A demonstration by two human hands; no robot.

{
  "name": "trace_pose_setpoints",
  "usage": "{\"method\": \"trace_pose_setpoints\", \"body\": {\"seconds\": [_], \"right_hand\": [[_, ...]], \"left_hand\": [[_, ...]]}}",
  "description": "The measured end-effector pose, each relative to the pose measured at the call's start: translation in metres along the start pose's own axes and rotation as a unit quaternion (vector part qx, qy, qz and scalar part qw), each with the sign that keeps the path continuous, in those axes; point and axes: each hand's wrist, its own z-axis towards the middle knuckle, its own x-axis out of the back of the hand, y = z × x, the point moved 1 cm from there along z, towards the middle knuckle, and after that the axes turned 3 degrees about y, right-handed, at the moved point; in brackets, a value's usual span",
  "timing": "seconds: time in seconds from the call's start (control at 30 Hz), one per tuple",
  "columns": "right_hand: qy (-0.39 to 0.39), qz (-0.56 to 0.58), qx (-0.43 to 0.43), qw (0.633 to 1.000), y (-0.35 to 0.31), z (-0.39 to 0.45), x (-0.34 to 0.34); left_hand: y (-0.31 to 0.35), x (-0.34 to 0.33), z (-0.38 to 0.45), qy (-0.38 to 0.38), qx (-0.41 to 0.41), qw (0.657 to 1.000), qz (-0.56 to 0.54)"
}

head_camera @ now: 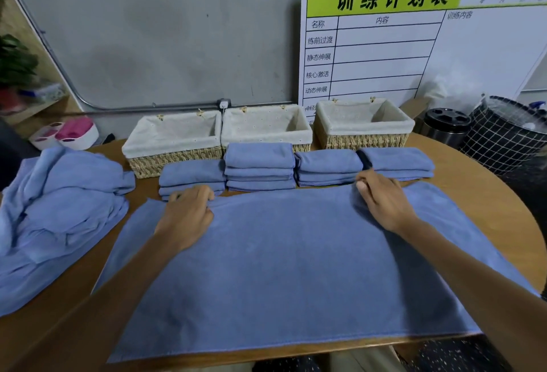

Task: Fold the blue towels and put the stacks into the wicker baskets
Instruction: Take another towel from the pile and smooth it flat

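While towel (290, 253) lies flat, both hands (189, 214) pinch it.

Dim, even indoor light, wide-angle view

Soft shadows lie under the hands (185, 211) on the towel (281, 268); the whiteboard (414, 40) bows, the desk (509, 202) edge curves, and corners blur slightly.

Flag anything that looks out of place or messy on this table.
Nothing is damaged or spilled. The only untidy spot is the heap of unfolded towels at the left, partly hanging off the table. The three baskets are empty, and the folded stacks sit neatly in front.
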Motion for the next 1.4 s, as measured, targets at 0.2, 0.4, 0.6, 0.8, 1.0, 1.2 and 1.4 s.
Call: {"method": "trace_pose_setpoints", "body": {"seconds": [0.2, 0.4, 0.6, 0.8, 1.0, 1.2, 1.4], "right_hand": [[-0.010, 0.009, 0.024, 1.000, 0.010, 0.018, 0.016], [0.005, 0.053, 0.037, 0.998, 0.022, 0.008, 0.008], [0.013, 0.052, 0.049, 0.997, 0.016, 0.018, 0.002], [0.088, 0.063, 0.039, 0.993, 0.008, 0.022, 0.039], [0.082, 0.046, 0.104, 0.990, -0.012, -0.056, 0.065], [-0.038, 0.063, 0.110, 0.991, -0.001, -0.092, 0.040], [-0.036, 0.060, 0.120, 0.990, 0.000, -0.053, 0.021]], "left_hand": [[-0.028, 0.014, 0.012, -0.059, -0.072, 0.990, -0.109], [-0.034, 0.016, -0.004, -0.018, -0.076, 0.993, -0.088], [-0.039, 0.009, 0.003, 0.065, -0.040, 0.996, -0.047], [-0.017, 0.051, 0.005, 0.135, -0.031, 0.987, -0.078], [-0.001, 0.057, -0.071, 0.117, -0.046, 0.989, -0.076], [-0.006, 0.028, -0.109, 0.030, -0.052, 0.992, -0.110], [-0.032, 0.022, -0.068, 0.019, -0.071, 0.997, -0.021]]}}
